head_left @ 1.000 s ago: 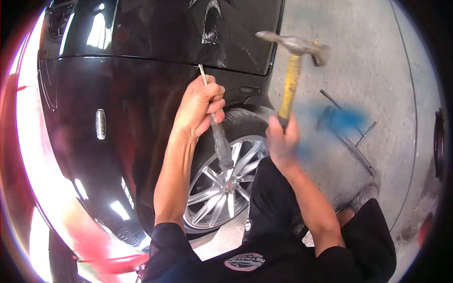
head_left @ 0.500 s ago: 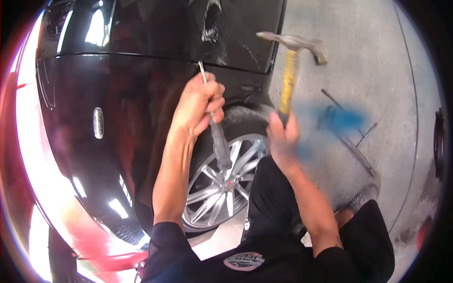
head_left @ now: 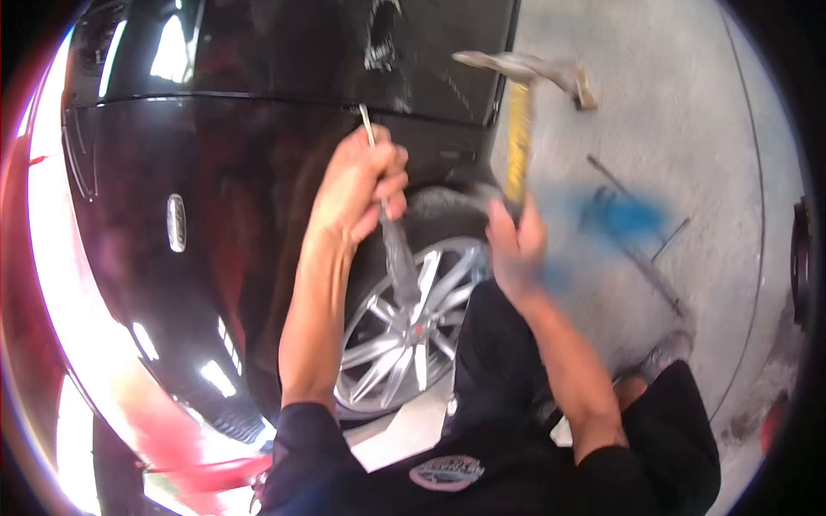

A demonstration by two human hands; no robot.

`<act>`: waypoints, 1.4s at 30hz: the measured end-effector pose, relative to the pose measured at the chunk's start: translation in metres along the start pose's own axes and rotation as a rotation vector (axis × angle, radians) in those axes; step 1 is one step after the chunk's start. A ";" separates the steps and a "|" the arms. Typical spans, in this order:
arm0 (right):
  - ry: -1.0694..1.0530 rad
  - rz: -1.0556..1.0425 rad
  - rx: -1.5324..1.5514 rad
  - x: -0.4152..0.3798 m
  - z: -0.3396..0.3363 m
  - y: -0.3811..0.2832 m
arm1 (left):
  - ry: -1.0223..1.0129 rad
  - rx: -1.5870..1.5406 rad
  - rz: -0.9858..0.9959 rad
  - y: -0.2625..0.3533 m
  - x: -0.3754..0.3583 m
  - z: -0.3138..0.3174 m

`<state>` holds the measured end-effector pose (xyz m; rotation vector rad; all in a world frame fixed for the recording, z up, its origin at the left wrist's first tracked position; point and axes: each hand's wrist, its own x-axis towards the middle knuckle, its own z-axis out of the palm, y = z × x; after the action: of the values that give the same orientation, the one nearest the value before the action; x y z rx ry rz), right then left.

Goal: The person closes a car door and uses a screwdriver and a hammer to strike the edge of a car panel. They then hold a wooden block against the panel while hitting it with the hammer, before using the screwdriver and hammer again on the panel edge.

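Observation:
My left hand (head_left: pixel 366 176) is closed around the metal shaft of a screwdriver-like tool (head_left: pixel 401 262). Its dark, worn handle hangs below the fist, and the thin tip touches or nearly touches the seam between two black car panels (head_left: pixel 232 189). Off to the right, my right hand (head_left: pixel 519 245) grips a hammer (head_left: pixel 518 142) low on its yellow handle. The metal hammer head is raised, apart from the screwdriver. Pale scuffs mark the upper panel beyond the seam.
A silver multi-spoke wheel (head_left: pixel 404 344) sits below my left hand. On the grey concrete floor (head_left: pixel 637 52) lie long dark metal rods (head_left: pixel 650 279), partly behind a blurry blue smear. My knee (head_left: pixel 499 361) is close to the wheel.
The hammer head has shifted slightly left and up. The screwdriver stays at the seam in my left hand, and the whole view has moved a little.

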<state>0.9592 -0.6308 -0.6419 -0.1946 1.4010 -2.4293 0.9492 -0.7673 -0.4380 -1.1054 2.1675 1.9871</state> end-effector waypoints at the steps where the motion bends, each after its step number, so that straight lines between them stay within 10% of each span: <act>1: -0.005 -0.038 -0.002 0.011 -0.005 -0.024 | 0.016 0.005 0.013 0.008 0.005 0.001; 7: 0.344 -0.135 0.617 -0.002 0.000 -0.034 | 0.050 0.036 0.024 0.009 0.004 0.006; 11: -0.037 0.269 0.089 -0.013 0.033 0.038 | 0.025 0.033 0.012 0.010 0.005 0.002; 15: -0.108 0.020 -0.039 0.008 -0.007 -0.020 | 0.010 0.010 0.066 0.009 0.009 0.009; 18: 0.100 0.169 0.221 -0.005 -0.017 -0.052 | 0.011 0.011 0.015 0.009 0.005 0.004; 22: 0.344 -0.154 0.714 0.005 -0.007 -0.058 | 0.044 0.025 0.017 0.010 0.003 0.006; 27: -0.262 0.227 -0.119 -0.006 0.031 0.005 | 0.012 0.062 -0.005 0.009 0.001 0.002; 34: 0.067 0.271 0.318 -0.017 -0.010 -0.054 | 0.026 0.032 0.006 0.006 0.002 0.004; 38: 0.344 -0.164 0.761 -0.006 0.004 -0.052 | 0.042 0.014 0.013 0.009 0.003 0.007; 42: -0.040 0.035 0.091 -0.005 0.027 0.016 | 0.017 0.048 0.039 0.008 0.006 0.007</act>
<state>0.9749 -0.6586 -0.6415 -0.1947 1.2639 -2.4402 0.9381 -0.7648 -0.4353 -1.0859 2.2498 1.9364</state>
